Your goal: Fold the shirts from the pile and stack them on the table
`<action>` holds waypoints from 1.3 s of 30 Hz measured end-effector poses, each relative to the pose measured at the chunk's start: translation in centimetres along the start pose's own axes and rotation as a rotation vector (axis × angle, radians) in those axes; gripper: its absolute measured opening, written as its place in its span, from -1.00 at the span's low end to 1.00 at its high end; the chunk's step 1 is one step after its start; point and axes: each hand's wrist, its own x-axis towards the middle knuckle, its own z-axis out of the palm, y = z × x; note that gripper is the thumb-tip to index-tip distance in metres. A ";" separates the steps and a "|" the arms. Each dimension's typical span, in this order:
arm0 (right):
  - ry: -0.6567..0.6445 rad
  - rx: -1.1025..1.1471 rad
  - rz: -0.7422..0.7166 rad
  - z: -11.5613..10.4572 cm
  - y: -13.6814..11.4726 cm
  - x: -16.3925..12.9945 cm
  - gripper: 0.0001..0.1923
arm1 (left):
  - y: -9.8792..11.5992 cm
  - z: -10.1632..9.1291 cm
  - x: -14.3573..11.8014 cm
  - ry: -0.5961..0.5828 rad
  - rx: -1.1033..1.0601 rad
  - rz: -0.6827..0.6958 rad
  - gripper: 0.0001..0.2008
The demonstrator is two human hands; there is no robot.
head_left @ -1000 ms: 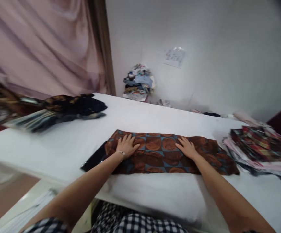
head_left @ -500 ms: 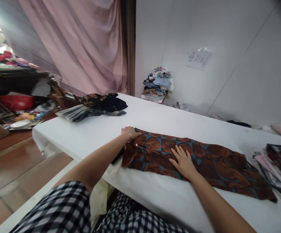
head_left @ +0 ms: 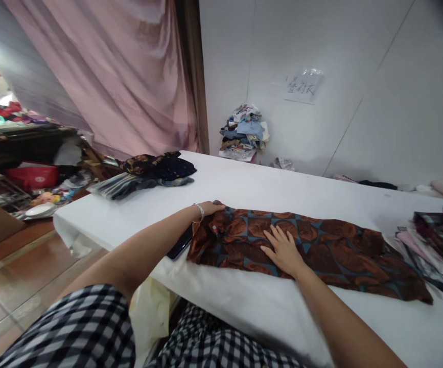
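Observation:
A brown shirt with a blue and rust round pattern (head_left: 332, 244) lies folded into a long strip across the white table (head_left: 244, 189). My left hand (head_left: 210, 208) rests at the shirt's far left corner, fingers curled on the fabric edge near the collar. My right hand (head_left: 282, 249) lies flat, fingers spread, pressing on the shirt's middle. A black flat object (head_left: 179, 244) pokes out from under the shirt's left end.
A dark heap of clothes (head_left: 150, 171) lies at the table's far left. A stack of folded patterned garments (head_left: 434, 237) sits at the right. A pile of clothes (head_left: 244, 130) stands against the white wall. A pink curtain (head_left: 110, 76) hangs left; clutter covers the floor.
My left hand moved from the top of the shirt to its far left corner. My right hand slid left toward the middle. The camera turned to the left.

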 end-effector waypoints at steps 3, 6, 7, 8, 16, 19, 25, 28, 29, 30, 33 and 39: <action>0.001 0.016 -0.004 -0.2 -0.1 0.0 -0.36 | 0.0 0.2 -0.9 -0.107 -0.023 -0.013 -0.61; -0.001 0.028 0.001 -0.3 -0.2 0.1 -0.36 | 0.2 0.8 -1.8 -0.116 0.052 -0.032 -0.66; -0.004 0.034 0.002 -0.3 -0.3 0.2 -0.36 | 0.5 0.9 -2.1 -0.100 0.082 -0.035 -0.68; -0.007 0.044 0.003 -0.3 -0.2 0.2 -0.35 | 0.8 0.9 -2.3 -0.082 0.106 -0.032 -0.70; 0.129 0.615 0.079 -1.0 0.6 0.5 -0.33 | 9.2 0.6 -3.9 -0.134 0.102 0.097 -0.71; 0.322 1.092 0.188 -1.8 1.5 0.7 -0.33 | 14.1 3.2 -4.2 -0.282 -0.095 0.193 -0.63; 0.563 1.319 0.398 -2.8 4.2 1.3 -0.28 | 15.5 6.6 -3.6 -0.241 -0.414 0.303 -0.39; 0.693 1.148 0.391 -2.9 4.9 1.2 -0.30 | 11.3 6.3 -2.9 0.001 -0.251 0.196 -0.42; 0.723 1.079 0.360 -2.9 4.9 1.2 -0.31 | 9.8 6.3 -2.8 0.025 -0.225 0.156 -0.40; 0.742 1.003 0.320 -3.0 4.8 1.0 -0.32 | 8.4 6.4 -2.8 0.027 -0.212 0.115 -0.38; 0.652 0.698 0.181 -2.9 3.8 0.6 -0.39 | 5.9 7.8 -3.1 -0.029 -0.206 0.022 -0.39; 0.041 0.147 0.101 -2.8 1.8 0.2 -0.44 | 7.3 11.7 -2.7 -0.046 -0.262 0.082 -0.63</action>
